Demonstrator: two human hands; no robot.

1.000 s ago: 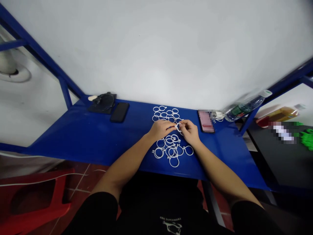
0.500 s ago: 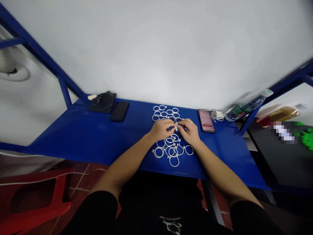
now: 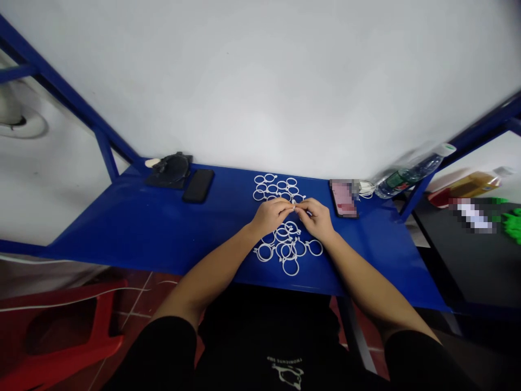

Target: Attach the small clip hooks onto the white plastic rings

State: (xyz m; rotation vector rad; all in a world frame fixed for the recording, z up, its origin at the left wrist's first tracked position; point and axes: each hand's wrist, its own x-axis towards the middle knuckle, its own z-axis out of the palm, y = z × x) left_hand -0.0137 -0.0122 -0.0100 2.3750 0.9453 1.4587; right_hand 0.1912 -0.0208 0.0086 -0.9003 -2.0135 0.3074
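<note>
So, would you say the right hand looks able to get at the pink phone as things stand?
Probably yes: the right hand sits just beside the pink phone, and no ring lies between them, though it is pinching a white ring together with the left hand.

We face a white wall (image 3: pixel 260 87) behind a blue metal table (image 3: pixel 122 228) on slanted blue frame bars (image 3: pixel 69 92); below lie red floor tiles (image 3: pixel 142 296) and a red plastic stool (image 3: pixel 69 326), with a dark tabletop (image 3: pixel 456 260) off right.

Flat, dim light leaves only faint shadows beneath the left hand (image 3: pixel 271 216) and right hand (image 3: pixel 318 219); wide-angle distortion bends the edges.
</note>
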